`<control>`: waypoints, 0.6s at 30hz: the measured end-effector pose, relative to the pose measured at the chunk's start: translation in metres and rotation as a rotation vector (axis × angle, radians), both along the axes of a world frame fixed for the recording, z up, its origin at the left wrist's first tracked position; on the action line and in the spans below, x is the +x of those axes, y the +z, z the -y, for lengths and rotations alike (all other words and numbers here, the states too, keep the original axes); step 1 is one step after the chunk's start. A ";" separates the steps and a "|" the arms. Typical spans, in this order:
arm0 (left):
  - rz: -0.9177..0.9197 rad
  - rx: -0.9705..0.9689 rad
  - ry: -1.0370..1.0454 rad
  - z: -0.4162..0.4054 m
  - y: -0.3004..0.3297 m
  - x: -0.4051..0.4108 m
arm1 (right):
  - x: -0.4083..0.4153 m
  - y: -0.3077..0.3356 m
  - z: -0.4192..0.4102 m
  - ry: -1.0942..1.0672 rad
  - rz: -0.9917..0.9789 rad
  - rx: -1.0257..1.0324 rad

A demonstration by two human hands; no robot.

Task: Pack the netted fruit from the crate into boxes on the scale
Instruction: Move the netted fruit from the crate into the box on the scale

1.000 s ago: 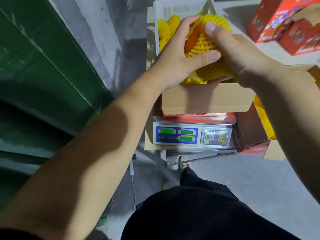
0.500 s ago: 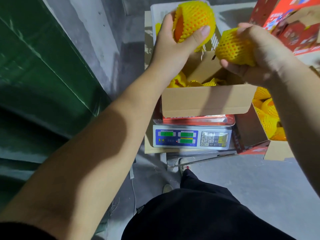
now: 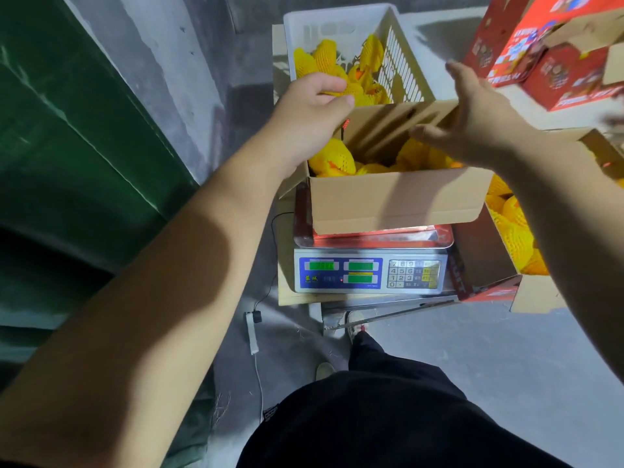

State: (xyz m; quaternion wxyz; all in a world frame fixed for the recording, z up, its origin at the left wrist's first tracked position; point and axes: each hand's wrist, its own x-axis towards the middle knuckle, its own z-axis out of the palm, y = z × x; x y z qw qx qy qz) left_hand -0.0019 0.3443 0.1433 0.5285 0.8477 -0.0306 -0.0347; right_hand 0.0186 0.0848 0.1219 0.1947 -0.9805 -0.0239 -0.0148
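A white plastic crate [image 3: 337,25] at the back holds several fruit in yellow foam netting [image 3: 366,81]. In front of it an open cardboard box [image 3: 398,197] stands on the electronic scale [image 3: 371,275], with netted fruit [image 3: 332,160] lying inside. My left hand [image 3: 309,109] hovers over the box's far left corner, its fingers loosely curled and nothing in them. My right hand [image 3: 476,119] is spread above the box's far flap, also holding nothing.
A second open box [image 3: 486,251] with netted fruit [image 3: 516,231] stands right of the scale. Red printed cartons [image 3: 557,55] are stacked at the back right. A green wall [image 3: 67,146] runs along the left. A power cable [image 3: 253,329] lies on the floor.
Both hands held a netted fruit above the box half a second ago. Now both are without fruit, and more fruit lies in the box on the scale.
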 end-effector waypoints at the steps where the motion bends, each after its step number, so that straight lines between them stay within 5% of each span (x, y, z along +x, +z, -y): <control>1: 0.009 0.004 -0.005 -0.001 0.001 -0.002 | -0.002 0.002 -0.004 0.011 0.054 0.001; 18: 0.050 0.052 -0.032 -0.001 0.008 -0.014 | -0.017 0.019 -0.047 0.259 0.075 0.158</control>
